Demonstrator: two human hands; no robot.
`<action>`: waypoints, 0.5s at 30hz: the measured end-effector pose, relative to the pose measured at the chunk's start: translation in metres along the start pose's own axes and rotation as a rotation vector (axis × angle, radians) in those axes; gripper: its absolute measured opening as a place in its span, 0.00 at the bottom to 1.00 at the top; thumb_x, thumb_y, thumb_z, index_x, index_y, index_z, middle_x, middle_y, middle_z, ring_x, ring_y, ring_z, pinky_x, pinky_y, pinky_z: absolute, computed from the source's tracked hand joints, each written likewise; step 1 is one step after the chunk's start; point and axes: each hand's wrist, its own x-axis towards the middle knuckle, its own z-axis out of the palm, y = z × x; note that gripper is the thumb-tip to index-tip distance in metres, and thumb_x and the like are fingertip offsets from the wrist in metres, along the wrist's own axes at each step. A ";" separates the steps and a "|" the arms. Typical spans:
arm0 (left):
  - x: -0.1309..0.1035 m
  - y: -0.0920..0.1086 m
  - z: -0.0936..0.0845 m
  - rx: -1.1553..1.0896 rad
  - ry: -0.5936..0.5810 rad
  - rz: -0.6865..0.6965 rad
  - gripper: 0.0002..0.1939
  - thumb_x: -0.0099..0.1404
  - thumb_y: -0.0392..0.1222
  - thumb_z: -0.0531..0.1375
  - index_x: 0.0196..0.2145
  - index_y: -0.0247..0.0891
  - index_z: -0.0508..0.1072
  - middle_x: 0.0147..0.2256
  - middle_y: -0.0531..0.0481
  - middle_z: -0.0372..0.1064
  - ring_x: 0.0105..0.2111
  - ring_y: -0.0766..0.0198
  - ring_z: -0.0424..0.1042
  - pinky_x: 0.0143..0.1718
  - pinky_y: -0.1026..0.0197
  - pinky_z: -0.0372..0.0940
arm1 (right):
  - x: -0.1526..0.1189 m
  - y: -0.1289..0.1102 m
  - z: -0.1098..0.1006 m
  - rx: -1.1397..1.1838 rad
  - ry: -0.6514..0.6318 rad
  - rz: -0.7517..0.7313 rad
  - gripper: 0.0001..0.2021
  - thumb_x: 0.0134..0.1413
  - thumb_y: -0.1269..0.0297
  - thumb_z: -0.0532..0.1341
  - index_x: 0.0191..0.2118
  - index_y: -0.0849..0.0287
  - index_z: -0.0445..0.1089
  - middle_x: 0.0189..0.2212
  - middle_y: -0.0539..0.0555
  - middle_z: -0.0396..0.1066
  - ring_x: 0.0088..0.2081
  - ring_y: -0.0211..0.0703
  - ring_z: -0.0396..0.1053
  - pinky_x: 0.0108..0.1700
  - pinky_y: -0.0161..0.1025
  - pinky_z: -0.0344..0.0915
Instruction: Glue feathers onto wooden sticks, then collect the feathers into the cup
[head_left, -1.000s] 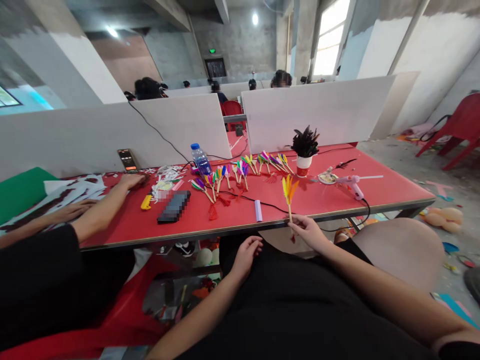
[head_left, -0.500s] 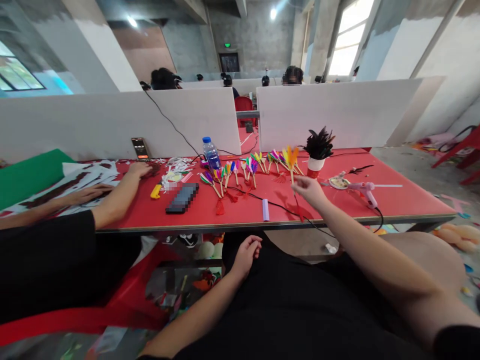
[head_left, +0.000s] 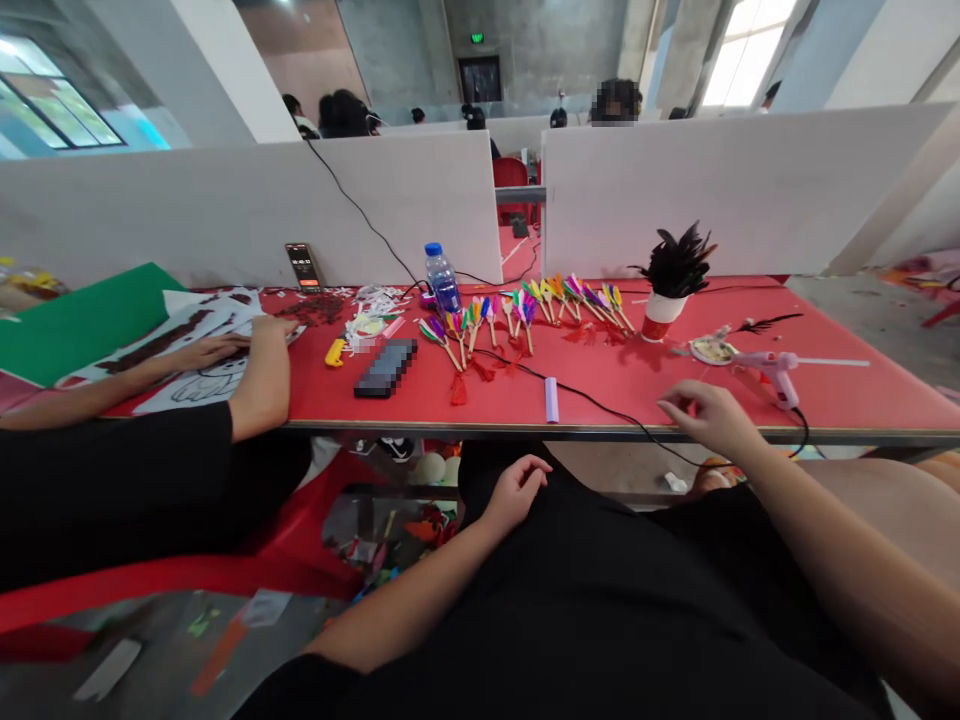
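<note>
My right hand [head_left: 705, 415] hovers over the front edge of the red table [head_left: 495, 400], thumb and fingers parted with nothing between them. Resting above my lap, my left hand [head_left: 517, 490] is empty, its fingers loosely bent and the thumb apart. Several colourful feathered sticks with red tassels [head_left: 474, 330] lie in a row across the table. To their right, a paper cup [head_left: 661, 315] holds black feathers [head_left: 679, 262]. Closest to my right hand are a pink glue gun [head_left: 776, 372] and a small dish [head_left: 712, 349] with bits in it.
A lilac block [head_left: 552, 400] lies near the front edge beside a black cable [head_left: 600, 405]. A dark phone-like slab [head_left: 386, 368], a yellow cutter [head_left: 335, 351] and a water bottle [head_left: 442, 280] stand or lie leftward. A co-worker's arm [head_left: 262, 365] rests on drawn sheets [head_left: 210, 390].
My right hand has let go of the yellow-orange feathered stick, which now lies with the others, and has drawn back to the right. The view has tilted down and shifted left.
</note>
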 end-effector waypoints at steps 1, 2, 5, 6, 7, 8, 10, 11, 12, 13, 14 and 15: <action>0.000 0.003 0.003 0.030 -0.014 0.017 0.15 0.69 0.53 0.67 0.43 0.39 0.83 0.31 0.50 0.74 0.30 0.64 0.69 0.35 0.62 0.62 | -0.010 0.007 -0.014 -0.020 -0.017 0.016 0.19 0.68 0.44 0.64 0.37 0.55 0.80 0.30 0.57 0.80 0.30 0.47 0.72 0.35 0.44 0.67; 0.000 0.006 0.006 0.051 -0.031 0.028 0.15 0.69 0.52 0.67 0.43 0.39 0.85 0.31 0.50 0.75 0.30 0.63 0.70 0.35 0.62 0.63 | -0.018 0.014 -0.027 -0.043 -0.024 0.037 0.20 0.68 0.42 0.64 0.37 0.54 0.80 0.29 0.57 0.79 0.29 0.47 0.72 0.34 0.45 0.66; 0.001 0.011 0.009 0.074 -0.073 0.024 0.17 0.68 0.53 0.68 0.45 0.39 0.88 0.30 0.48 0.77 0.30 0.61 0.72 0.35 0.61 0.63 | -0.036 0.035 -0.058 -0.088 0.037 0.121 0.24 0.68 0.37 0.64 0.37 0.53 0.80 0.27 0.57 0.77 0.26 0.47 0.68 0.32 0.47 0.65; 0.001 0.012 0.010 0.077 -0.076 0.017 0.18 0.67 0.54 0.69 0.46 0.39 0.89 0.31 0.47 0.78 0.30 0.60 0.72 0.35 0.61 0.62 | -0.041 0.041 -0.063 -0.090 0.069 0.153 0.25 0.68 0.35 0.63 0.36 0.53 0.80 0.26 0.57 0.77 0.25 0.47 0.67 0.32 0.47 0.64; 0.001 0.012 0.010 0.080 -0.072 0.011 0.20 0.67 0.55 0.69 0.47 0.39 0.90 0.31 0.46 0.79 0.30 0.60 0.72 0.35 0.61 0.62 | -0.046 0.046 -0.066 -0.084 0.091 0.181 0.27 0.67 0.33 0.63 0.36 0.53 0.80 0.25 0.57 0.76 0.25 0.47 0.66 0.31 0.47 0.64; 0.001 0.012 0.010 0.085 -0.065 0.007 0.21 0.67 0.56 0.69 0.48 0.39 0.90 0.31 0.45 0.80 0.29 0.60 0.72 0.35 0.60 0.62 | -0.050 0.050 -0.067 -0.073 0.096 0.203 0.28 0.67 0.31 0.63 0.36 0.53 0.80 0.24 0.57 0.75 0.24 0.46 0.65 0.30 0.47 0.64; -0.001 0.011 0.011 0.103 -0.058 0.010 0.23 0.68 0.59 0.69 0.49 0.39 0.90 0.31 0.45 0.81 0.28 0.60 0.71 0.34 0.60 0.62 | -0.055 0.054 -0.063 -0.044 0.064 0.217 0.30 0.65 0.29 0.63 0.35 0.53 0.80 0.23 0.55 0.73 0.24 0.46 0.65 0.30 0.46 0.63; -0.002 0.012 0.012 0.114 -0.058 0.016 0.23 0.70 0.60 0.68 0.48 0.39 0.90 0.31 0.45 0.81 0.28 0.60 0.71 0.34 0.60 0.62 | -0.056 0.054 -0.060 -0.031 0.032 0.210 0.30 0.65 0.29 0.63 0.35 0.54 0.80 0.22 0.54 0.73 0.24 0.45 0.65 0.30 0.45 0.63; -0.003 0.014 0.011 0.130 -0.054 0.029 0.23 0.71 0.60 0.67 0.47 0.39 0.90 0.31 0.45 0.80 0.28 0.60 0.71 0.34 0.60 0.63 | -0.056 0.053 -0.056 -0.024 -0.005 0.195 0.30 0.65 0.29 0.63 0.36 0.54 0.80 0.23 0.54 0.73 0.25 0.45 0.66 0.31 0.45 0.64; -0.004 0.016 0.008 0.152 -0.040 0.054 0.23 0.73 0.61 0.65 0.46 0.39 0.90 0.31 0.45 0.80 0.29 0.59 0.72 0.35 0.59 0.64 | -0.056 0.052 -0.052 -0.022 -0.042 0.176 0.29 0.65 0.30 0.63 0.37 0.55 0.81 0.23 0.54 0.73 0.25 0.46 0.67 0.31 0.44 0.64; -0.004 0.021 0.003 0.183 -0.016 0.095 0.22 0.74 0.60 0.64 0.44 0.40 0.90 0.31 0.44 0.80 0.30 0.57 0.73 0.36 0.59 0.65 | -0.054 0.051 -0.049 -0.024 -0.082 0.157 0.29 0.66 0.31 0.63 0.37 0.55 0.81 0.24 0.55 0.74 0.26 0.46 0.69 0.32 0.44 0.65; -0.001 0.028 -0.005 0.227 0.017 0.151 0.22 0.75 0.59 0.64 0.43 0.41 0.90 0.31 0.44 0.80 0.32 0.56 0.75 0.38 0.58 0.67 | -0.053 0.050 -0.045 -0.027 -0.129 0.138 0.28 0.66 0.32 0.63 0.38 0.55 0.82 0.25 0.55 0.75 0.27 0.46 0.70 0.33 0.44 0.65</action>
